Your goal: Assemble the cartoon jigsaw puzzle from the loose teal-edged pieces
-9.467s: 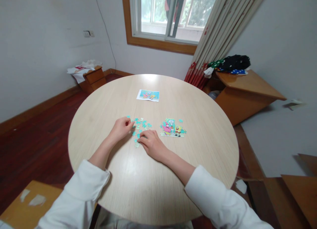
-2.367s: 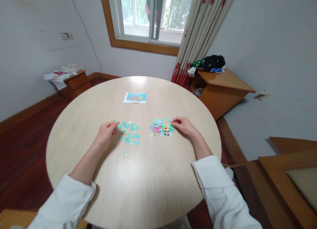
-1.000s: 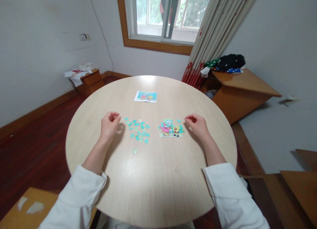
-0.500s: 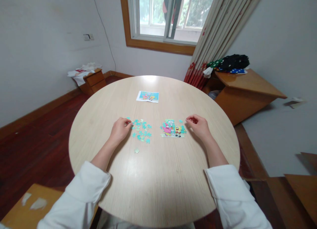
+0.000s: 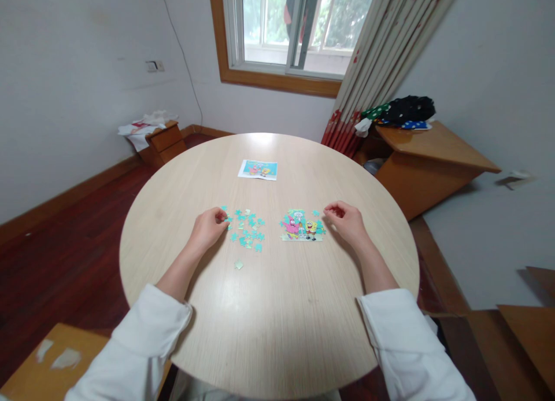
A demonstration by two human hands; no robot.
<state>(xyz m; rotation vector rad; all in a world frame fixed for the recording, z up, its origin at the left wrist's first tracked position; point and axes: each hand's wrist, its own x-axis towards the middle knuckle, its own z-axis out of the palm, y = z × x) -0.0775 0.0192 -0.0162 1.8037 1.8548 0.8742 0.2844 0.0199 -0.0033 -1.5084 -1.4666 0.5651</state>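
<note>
Beside the left edge of a scatter of loose teal jigsaw pieces, my left hand is closed in a pinch, with a small teal puzzle piece at its fingertips. The partly joined jigsaw puzzle lies flat to the right of the scatter, showing pink, white and yellow cartoon figures. Just off its upper right corner, my right hand has thumb and fingers pressed together; whatever they hold is too small to make out. One loose piece sits between that hand and the puzzle.
A printed picture card lies farther back on the round wooden table. A pale green piece rests apart, nearer to me. Behind are a window and curtain; a wooden cabinet with cloths stands at right.
My left hand has drawn back slightly to the left, with the teal piece at its fingertips. My right hand is almost unmoved. The joined puzzle looks the same.
</note>
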